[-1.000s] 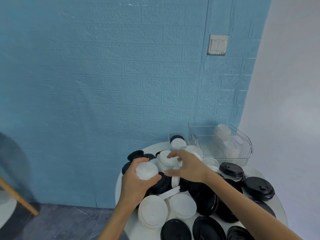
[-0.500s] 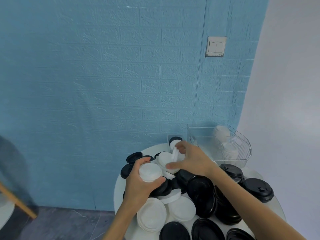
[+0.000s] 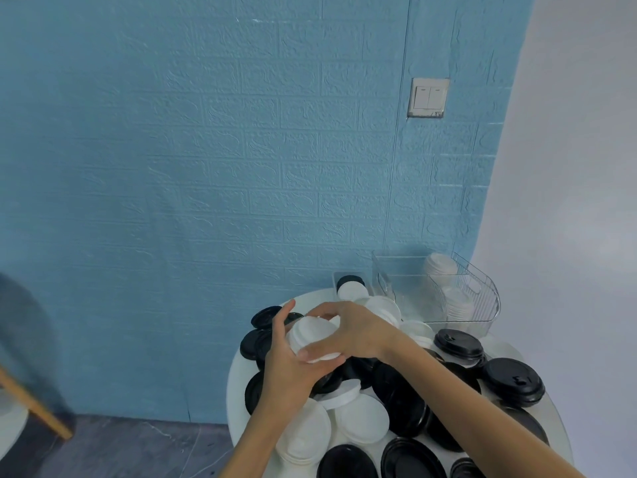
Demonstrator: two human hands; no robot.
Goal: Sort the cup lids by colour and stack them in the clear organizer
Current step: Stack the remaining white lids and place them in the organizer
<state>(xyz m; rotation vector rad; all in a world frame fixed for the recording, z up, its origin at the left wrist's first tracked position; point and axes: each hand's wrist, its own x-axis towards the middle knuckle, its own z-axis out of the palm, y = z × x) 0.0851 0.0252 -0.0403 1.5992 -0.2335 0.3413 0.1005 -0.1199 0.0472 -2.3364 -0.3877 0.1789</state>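
Both hands have closed together: right hand (image 3: 348, 331) now joins left hand (image 3: 289, 369) in one grip around the white lid stack (image 3: 312, 338), faces tilted up-left, above the counter (image 3: 238, 401) pile.

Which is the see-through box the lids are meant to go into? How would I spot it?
Find the round white table against the blue wall. At its far right edge stands the clear organizer, with white lids stacked inside. Unlike the loose lids around it, it is a transparent ribbed bin.
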